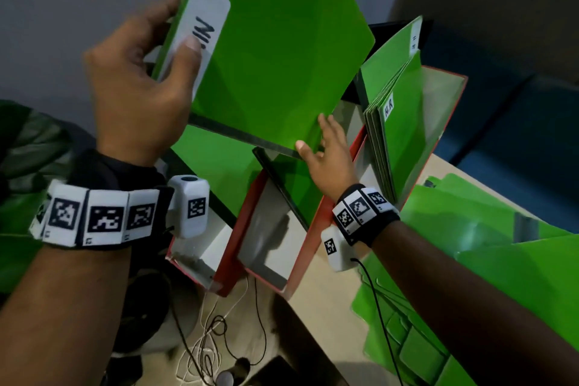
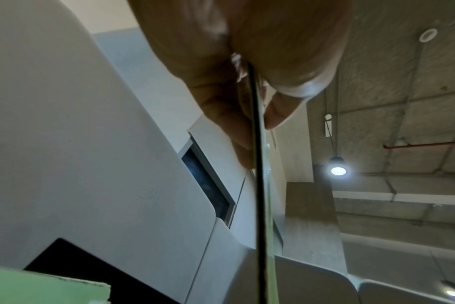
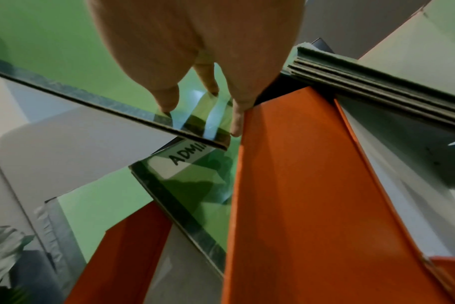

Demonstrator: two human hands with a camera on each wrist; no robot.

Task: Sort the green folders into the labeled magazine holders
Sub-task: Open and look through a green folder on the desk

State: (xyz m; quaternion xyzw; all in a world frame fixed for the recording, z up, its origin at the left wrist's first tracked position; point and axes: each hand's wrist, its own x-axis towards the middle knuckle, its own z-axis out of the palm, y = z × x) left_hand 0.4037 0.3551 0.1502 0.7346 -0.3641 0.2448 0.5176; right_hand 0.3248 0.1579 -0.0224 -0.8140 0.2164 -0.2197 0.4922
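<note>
The left hand (image 1: 138, 84) pinched the upper corner of a green folder (image 1: 275, 50), thumb pressed on its white label (image 1: 203, 31) and the other fingers curled behind the edge; the left wrist view showed the folder's thin edge caught between thumb and fingers. The right hand (image 1: 329, 160) met the same folder at its lower corner, fingers fairly straight, the thumb tip on the bottom edge, and the folder hung tilted in the air above the middle red magazine holder (image 1: 269, 244). In that holder another green folder (image 3: 195, 185) already stood, its label reading "ADMI" as far as it showed. The holder to the right (image 1: 438, 135) carried several green folders, one marked "H.R" (image 1: 388, 108). More green folders (image 1: 501, 260) lay spread loosely on the worktop (image 1: 322, 316) at the right, and thin cables (image 1: 216, 338) trailed near its front edge.
</note>
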